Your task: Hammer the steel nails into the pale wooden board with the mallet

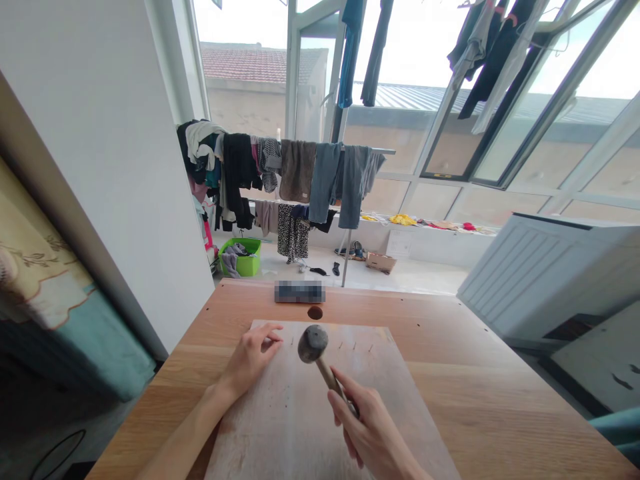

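Observation:
My right hand [365, 427] is closed round the wooden handle of a mallet [315, 350], whose dark round head hangs just above a pale wooden board [280, 427]. My left hand [253, 353] rests on the board's upper left part, fingers curled toward a small nail that stands near the fingertips; whether they pinch it is unclear. A row of several small nails [354, 347] sticks up along the board's far edge. The board lies on a wooden table [475, 387].
A round hole [315, 312] and a blurred dark label [299, 291] lie at the table's far edge. Beyond stands a drying rack [300, 173] hung with clothes, a green basket [241, 256] on the floor, a white wall left, a grey cabinet [545, 267] right.

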Demonstrator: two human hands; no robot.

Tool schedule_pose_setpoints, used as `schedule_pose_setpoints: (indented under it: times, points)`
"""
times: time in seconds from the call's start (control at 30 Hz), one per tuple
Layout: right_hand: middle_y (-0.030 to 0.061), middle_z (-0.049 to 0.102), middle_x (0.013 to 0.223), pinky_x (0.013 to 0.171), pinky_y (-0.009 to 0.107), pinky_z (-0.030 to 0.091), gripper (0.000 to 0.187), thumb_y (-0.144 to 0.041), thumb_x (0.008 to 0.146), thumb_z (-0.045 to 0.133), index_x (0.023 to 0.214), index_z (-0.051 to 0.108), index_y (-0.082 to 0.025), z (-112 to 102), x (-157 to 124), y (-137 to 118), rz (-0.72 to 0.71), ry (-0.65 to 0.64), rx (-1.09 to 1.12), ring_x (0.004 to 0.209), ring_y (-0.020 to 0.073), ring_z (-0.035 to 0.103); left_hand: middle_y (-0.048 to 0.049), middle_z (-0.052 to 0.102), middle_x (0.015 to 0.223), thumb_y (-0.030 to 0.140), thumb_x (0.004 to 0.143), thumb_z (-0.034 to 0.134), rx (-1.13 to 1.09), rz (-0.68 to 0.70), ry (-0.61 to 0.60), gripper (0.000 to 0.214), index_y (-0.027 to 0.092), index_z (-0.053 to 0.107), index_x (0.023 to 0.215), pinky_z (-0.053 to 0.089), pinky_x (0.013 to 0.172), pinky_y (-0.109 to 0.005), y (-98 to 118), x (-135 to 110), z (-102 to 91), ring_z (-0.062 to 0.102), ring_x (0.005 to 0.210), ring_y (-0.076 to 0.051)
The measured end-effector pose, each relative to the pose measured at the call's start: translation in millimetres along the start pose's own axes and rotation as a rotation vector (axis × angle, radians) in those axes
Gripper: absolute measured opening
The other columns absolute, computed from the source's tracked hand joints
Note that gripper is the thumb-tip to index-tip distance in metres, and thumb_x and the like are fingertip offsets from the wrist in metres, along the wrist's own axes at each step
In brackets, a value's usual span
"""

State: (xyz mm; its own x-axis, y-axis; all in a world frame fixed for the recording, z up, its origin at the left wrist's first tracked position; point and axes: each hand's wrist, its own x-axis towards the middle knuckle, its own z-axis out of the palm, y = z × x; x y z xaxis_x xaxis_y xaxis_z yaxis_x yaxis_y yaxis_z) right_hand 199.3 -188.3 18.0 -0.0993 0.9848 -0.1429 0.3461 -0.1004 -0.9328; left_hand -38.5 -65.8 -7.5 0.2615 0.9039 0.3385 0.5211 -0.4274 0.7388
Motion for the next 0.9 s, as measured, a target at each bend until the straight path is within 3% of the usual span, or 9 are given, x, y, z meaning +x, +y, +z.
schedule_pose_setpoints:
  times: [0.17,0.33,0.57,0.67,0.73,0.83,0.9]
  points:
    - [-0.0071,0.051,0.066,0.027,0.013,0.036,0.049,-0.043,0.096,0.046,0.139,0.054,-0.021,18,22,-29,-0.054,0.012,0.022,0.033,0.0037,0.044,-0.0003,0.075,0.088,0.021,0.086,0.058,-0.037,0.01,0.0,0.029,0.024,0.064,0.114,0.057,0.079,-0.03,6,0,-0.7,0.071,0.082,-0.019]
    - [-0.0047,0.054,0.068,0.033,0.014,0.036,0.042,-0.036,0.099,0.044,0.137,0.056,-0.024,33,29,-38,-0.186,0.006,-0.055,0.037,0.0045,0.044,-0.0008,0.071,0.086,0.017,0.084,0.058,-0.015,0.03,0.008,0.025,0.025,0.064,0.107,0.057,0.075,-0.028,5,0,0.8,0.07,0.081,-0.019]
    - [-0.0045,0.054,0.071,0.031,0.014,0.035,0.041,-0.04,0.098,0.045,0.135,0.056,-0.025,41,32,-35,-0.091,0.017,-0.025,0.036,0.0046,0.045,0.0001,0.068,0.083,0.016,0.085,0.055,0.015,0.048,-0.006,0.019,0.025,0.064,0.099,0.056,0.076,-0.028,4,1,-0.3,0.069,0.079,-0.019]
    - [-0.0073,0.051,0.067,0.026,0.013,0.034,0.045,-0.05,0.093,0.051,0.127,0.059,-0.021,41,26,-33,-0.04,-0.05,0.125,0.032,0.0037,0.043,-0.0025,0.072,0.096,0.019,0.087,0.056,-0.005,0.063,-0.051,0.031,0.025,0.062,0.116,0.056,0.083,-0.032,6,0,-2.9,0.069,0.09,-0.021]
    - [-0.0084,0.052,0.065,0.024,0.014,0.031,0.06,-0.062,0.086,0.056,0.127,0.056,-0.018,38,15,-28,0.022,-0.052,0.331,0.03,0.0039,0.042,-0.0056,0.072,0.108,0.025,0.088,0.06,0.018,0.066,-0.049,0.042,0.024,0.056,0.129,0.054,0.093,-0.039,6,-3,-4.3,0.067,0.102,-0.025]
    - [-0.0094,0.054,0.063,0.025,0.015,0.029,0.083,-0.077,0.072,0.063,0.13,0.049,-0.019,29,-10,-9,0.149,0.129,0.655,0.029,0.0049,0.042,-0.0083,0.068,0.121,0.029,0.088,0.062,0.12,0.104,0.009,0.05,0.023,0.05,0.136,0.047,0.104,-0.048,6,-8,-5.4,0.061,0.116,-0.028]
    - [-0.01,0.055,0.06,0.029,0.016,0.032,0.079,-0.076,0.068,0.069,0.122,0.051,-0.021,20,-27,7,0.168,0.265,0.732,0.03,0.0055,0.045,-0.0085,0.065,0.125,0.027,0.089,0.061,0.179,0.151,0.047,0.048,0.024,0.051,0.135,0.045,0.105,-0.049,8,-11,-6.2,0.058,0.12,-0.028]
